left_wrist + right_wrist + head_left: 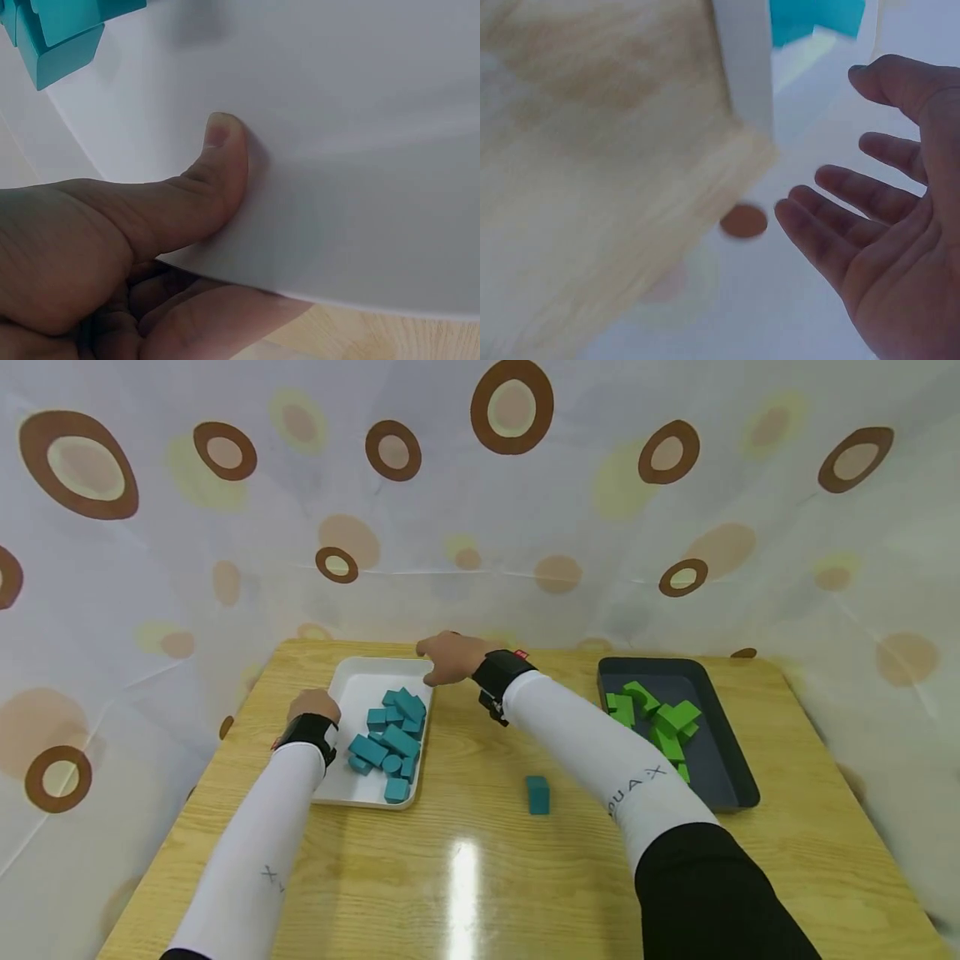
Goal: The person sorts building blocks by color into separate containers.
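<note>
My left hand (313,703) grips the left wall of a white tray (367,681). In the left wrist view its thumb (217,176) presses on the inner wall while the other fingers curl under the rim outside. Several teal blocks (397,741) lie heaped in the tray's right half. My right hand (452,657) is beside the tray's far right corner, fingers spread and apart from the wall. Nothing lies in its palm (907,292) in the right wrist view.
A single teal block (537,795) stands on the wooden table (495,877), right of the white tray. Farther right, a dark grey tray (720,777) holds several green blocks (666,739). A patterned curtain (480,510) hangs behind the table.
</note>
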### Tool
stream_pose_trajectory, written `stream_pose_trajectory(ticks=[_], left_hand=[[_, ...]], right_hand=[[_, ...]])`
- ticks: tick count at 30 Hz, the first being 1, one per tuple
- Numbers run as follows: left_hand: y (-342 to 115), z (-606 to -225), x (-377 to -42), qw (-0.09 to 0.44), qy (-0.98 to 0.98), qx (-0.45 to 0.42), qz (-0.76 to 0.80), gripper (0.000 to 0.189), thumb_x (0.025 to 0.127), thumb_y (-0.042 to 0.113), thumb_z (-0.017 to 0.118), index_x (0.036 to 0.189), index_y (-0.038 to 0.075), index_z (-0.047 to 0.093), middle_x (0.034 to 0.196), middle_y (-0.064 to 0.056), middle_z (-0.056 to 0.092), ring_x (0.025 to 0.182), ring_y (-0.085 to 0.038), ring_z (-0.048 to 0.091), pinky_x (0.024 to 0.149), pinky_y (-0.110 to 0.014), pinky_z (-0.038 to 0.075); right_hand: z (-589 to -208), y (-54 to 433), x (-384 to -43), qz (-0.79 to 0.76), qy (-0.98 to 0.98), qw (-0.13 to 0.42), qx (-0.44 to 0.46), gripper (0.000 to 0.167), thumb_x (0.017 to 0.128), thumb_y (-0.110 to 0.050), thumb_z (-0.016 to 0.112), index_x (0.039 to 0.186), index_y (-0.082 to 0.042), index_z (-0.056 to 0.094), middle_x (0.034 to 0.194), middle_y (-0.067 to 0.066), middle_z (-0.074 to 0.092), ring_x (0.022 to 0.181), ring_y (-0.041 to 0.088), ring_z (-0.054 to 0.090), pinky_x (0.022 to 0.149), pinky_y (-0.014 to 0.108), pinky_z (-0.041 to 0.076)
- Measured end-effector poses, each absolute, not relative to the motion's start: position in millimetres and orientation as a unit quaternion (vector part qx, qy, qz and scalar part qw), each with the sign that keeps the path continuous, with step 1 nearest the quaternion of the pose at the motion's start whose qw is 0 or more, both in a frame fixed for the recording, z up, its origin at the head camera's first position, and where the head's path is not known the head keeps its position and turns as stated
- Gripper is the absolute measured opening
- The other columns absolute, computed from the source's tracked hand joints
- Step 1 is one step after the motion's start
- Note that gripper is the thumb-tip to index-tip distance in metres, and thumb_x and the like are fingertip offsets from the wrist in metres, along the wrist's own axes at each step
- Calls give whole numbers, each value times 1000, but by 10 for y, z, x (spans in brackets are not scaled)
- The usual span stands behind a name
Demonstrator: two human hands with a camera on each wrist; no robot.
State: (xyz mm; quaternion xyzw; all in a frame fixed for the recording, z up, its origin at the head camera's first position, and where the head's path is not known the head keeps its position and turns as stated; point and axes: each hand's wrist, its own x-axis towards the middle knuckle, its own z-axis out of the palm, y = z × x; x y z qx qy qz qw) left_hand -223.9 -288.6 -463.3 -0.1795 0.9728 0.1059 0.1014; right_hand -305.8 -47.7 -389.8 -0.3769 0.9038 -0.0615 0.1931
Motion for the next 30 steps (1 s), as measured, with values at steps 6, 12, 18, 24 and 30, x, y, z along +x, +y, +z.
stream_pose_trajectory(ticks=[6, 12, 18, 24, 30], left_hand=[[-2869, -4624, -2174, 105, 972, -178, 109, 31, 100, 5, 45, 97, -16, 69, 103, -31, 71, 76, -30, 62, 74, -44, 60], [-2878, -4600, -2154, 106, 974, -170, 104, 30, 99, 4, 46, 93, -16, 68, 94, -28, 70, 68, -26, 55, 65, -40, 55], [-2843, -4548, -2190, 105, 969, -189, 115, 33, 100, 6, 45, 102, -18, 67, 105, -32, 69, 76, -29, 59, 74, -43, 58], [-2853, -4594, -2228, 114, 967, -196, 114, 33, 100, 6, 44, 104, -18, 66, 108, -33, 69, 78, -31, 62, 76, -44, 60], [-2861, -4602, -2226, 110, 971, -179, 116, 31, 99, 5, 45, 98, -17, 67, 102, -32, 70, 75, -30, 61, 74, -44, 60]], right_hand=[[-3821, 164, -3251, -62, 924, 189, -327, 79, 101, -35, 63, 164, -11, 22, 167, 16, 30, 155, 33, 29, 122, 49, 31], [-3844, 789, -3296, -47, 933, 200, -296, 92, 97, -40, 67, 165, -11, 13, 170, 21, 19, 157, 38, 20, 122, 56, 28], [-4030, 1270, -3133, -28, 929, 229, -289, 80, 93, -35, 73, 158, -6, 36, 159, 23, 40, 145, 41, 42, 114, 56, 39], [-4211, 1430, -2910, 41, 907, 288, -306, 44, 89, -28, 78, 126, -7, 68, 126, 13, 66, 102, 26, 63, 85, 41, 54], [-4231, 1422, -2751, 83, 892, 309, -318, 14, 83, -4, 74, 76, -14, 67, 72, -2, 58, 63, 15, 45, 56, 30, 38]])
